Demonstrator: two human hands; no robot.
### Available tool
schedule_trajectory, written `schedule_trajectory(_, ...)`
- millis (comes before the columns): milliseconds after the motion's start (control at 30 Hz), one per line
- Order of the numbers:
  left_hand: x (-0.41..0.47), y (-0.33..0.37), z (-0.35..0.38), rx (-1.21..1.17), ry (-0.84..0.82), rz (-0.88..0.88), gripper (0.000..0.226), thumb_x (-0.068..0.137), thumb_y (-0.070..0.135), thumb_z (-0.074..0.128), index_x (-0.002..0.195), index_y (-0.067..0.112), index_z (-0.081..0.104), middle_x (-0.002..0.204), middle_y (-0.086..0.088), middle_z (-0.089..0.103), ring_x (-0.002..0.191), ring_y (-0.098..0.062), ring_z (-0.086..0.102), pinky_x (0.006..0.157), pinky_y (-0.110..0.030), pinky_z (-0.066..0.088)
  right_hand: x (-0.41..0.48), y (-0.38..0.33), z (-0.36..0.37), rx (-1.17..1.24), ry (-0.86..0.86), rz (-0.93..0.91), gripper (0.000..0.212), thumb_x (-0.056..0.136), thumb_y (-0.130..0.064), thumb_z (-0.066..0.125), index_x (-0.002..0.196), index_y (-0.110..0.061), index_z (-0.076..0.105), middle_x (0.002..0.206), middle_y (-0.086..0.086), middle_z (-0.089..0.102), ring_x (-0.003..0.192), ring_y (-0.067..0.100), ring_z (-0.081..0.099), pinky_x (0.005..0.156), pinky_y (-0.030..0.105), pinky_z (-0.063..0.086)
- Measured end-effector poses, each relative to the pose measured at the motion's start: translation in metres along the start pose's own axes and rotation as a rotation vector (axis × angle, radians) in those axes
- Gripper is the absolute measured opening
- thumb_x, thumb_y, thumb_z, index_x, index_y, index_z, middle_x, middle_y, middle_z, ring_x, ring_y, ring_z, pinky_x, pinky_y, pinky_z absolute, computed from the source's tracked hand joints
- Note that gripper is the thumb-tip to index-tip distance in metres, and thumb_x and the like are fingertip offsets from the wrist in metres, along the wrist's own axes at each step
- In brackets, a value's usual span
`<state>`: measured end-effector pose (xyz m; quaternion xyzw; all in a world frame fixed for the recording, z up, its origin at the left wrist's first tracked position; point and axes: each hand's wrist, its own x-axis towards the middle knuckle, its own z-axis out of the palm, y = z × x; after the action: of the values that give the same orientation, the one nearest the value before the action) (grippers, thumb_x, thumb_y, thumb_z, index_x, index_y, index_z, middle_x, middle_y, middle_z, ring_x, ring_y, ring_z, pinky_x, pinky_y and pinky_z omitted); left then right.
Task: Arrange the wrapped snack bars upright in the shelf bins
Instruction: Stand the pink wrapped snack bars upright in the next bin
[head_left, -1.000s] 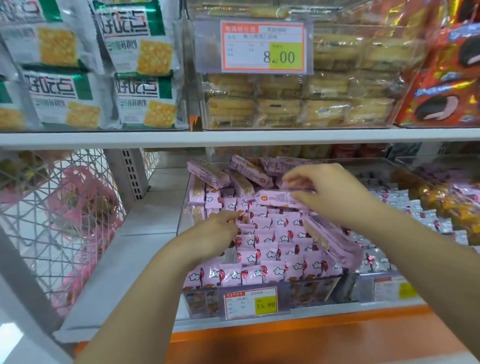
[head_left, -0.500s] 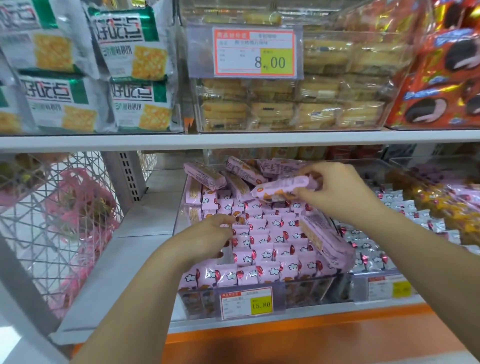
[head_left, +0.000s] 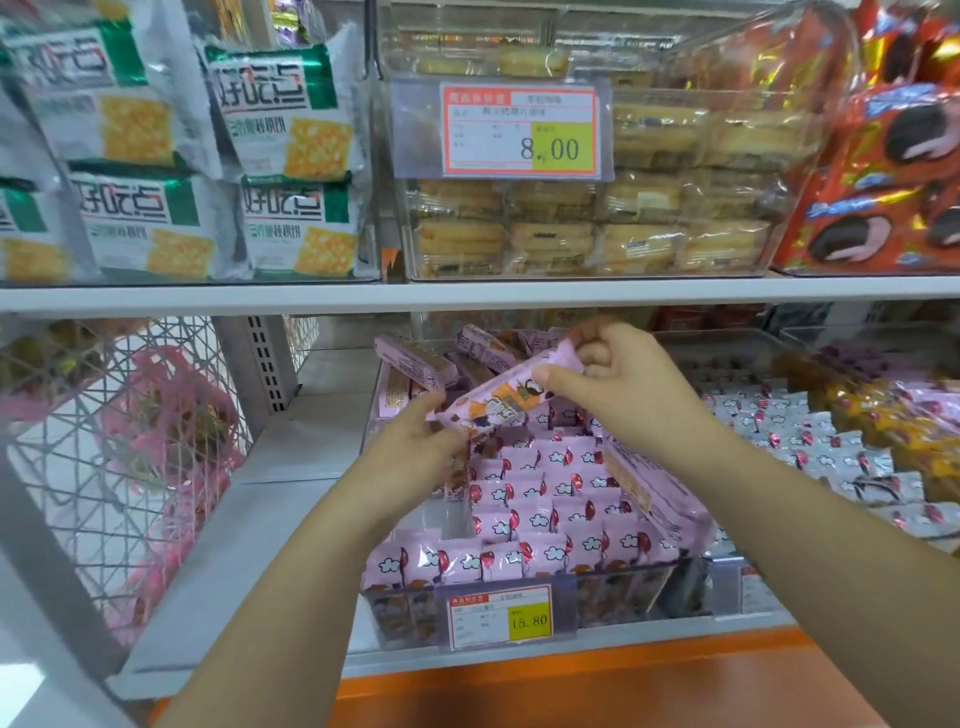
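A pink wrapped snack bar (head_left: 501, 397) is held tilted above a clear shelf bin (head_left: 613, 592). My right hand (head_left: 618, 384) pinches its upper right end between thumb and fingers. My left hand (head_left: 415, 447) holds its lower left end. Below, several rows of pink bars (head_left: 540, 499) stand upright in the bin. Several more pink bars (head_left: 415, 358) lie loose and flat at the back of the bin. One bar (head_left: 660, 499) leans along the bin's right side.
A bin of silver wrapped snacks (head_left: 810, 441) stands to the right. A white wire basket (head_left: 114, 457) with pink packets hangs at the left. The upper shelf (head_left: 467, 296) carries cracker bags, clear biscuit packs and red packs. A price tag (head_left: 501, 616) fronts the pink bin.
My right hand lifted a pink bar from the loose pile and brought it forward. My left hand rose from the upright rows and took the bar's lower end.
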<state>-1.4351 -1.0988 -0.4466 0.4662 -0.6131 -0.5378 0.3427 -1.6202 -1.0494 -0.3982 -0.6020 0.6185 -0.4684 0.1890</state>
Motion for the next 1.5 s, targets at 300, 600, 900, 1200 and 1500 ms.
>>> schedule_trajectory(300, -0.011, 0.023, -0.007, -0.122, 0.356, 0.35, 0.032, 0.084, 0.018, 0.069, 0.11, 0.019, 0.052, 0.094, 0.015, 0.065, 0.078, -0.008, 0.066, 0.07, -0.03, 0.056, -0.013, 0.007, -0.015, 0.101, -0.03, 0.052, 0.022, 0.083, -0.029, 0.068, 0.101, -0.028, 0.055, 0.096, -0.011, 0.069, 0.088, 0.002, 0.065, 0.072, 0.016, 0.047)
schedule_trajectory(600, -0.006, 0.017, 0.01, 0.725, 0.352, 0.287, 0.033, 0.084, 0.019, 0.07, 0.115, 0.017, 0.059, 0.107, -0.011, 0.064, 0.062, -0.017, 0.049, 0.055, -0.027, 0.034, -0.045, 0.035, -0.05, 0.102, 0.016, 0.086, 0.011, 0.084, -0.022, 0.067, 0.094, -0.025, 0.063, 0.093, -0.002, 0.068, 0.082, 0.004, 0.065, 0.07, 0.015, 0.052)
schedule_trajectory(900, 0.017, 0.023, 0.036, 0.758, 0.179, 0.143, 0.025, 0.084, 0.032, 0.069, 0.093, 0.009, 0.063, 0.078, 0.002, 0.052, 0.06, -0.009, 0.044, 0.046, -0.011, 0.032, -0.059, 0.053, -0.061, -0.053, -0.192, -0.008, 0.017, 0.082, -0.028, 0.068, 0.098, -0.031, 0.064, 0.097, -0.019, 0.065, 0.09, -0.01, 0.058, 0.079, 0.01, 0.045)
schedule_trajectory(1200, 0.018, 0.018, 0.037, 0.375, 0.068, -0.151, 0.027, 0.091, 0.041, 0.057, 0.084, 0.016, 0.058, 0.093, -0.009, 0.058, 0.082, -0.025, 0.053, 0.089, -0.043, 0.05, -0.062, 0.056, -0.066, -0.085, -0.198, -0.049, 0.016, 0.085, -0.026, 0.066, 0.1, -0.031, 0.063, 0.099, -0.022, 0.063, 0.094, -0.017, 0.052, 0.075, -0.004, 0.036)
schedule_trajectory(1500, 0.027, 0.014, 0.04, 0.403, 0.089, -0.295, 0.056, 0.092, 0.042, 0.054, 0.133, 0.006, 0.042, 0.122, -0.008, 0.048, 0.107, -0.026, 0.052, 0.09, -0.038, 0.05, -0.062, 0.059, -0.065, -0.091, -0.211, -0.021, 0.017, 0.085, -0.03, 0.066, 0.101, -0.034, 0.064, 0.1, -0.022, 0.063, 0.093, -0.016, 0.054, 0.074, 0.005, 0.043)
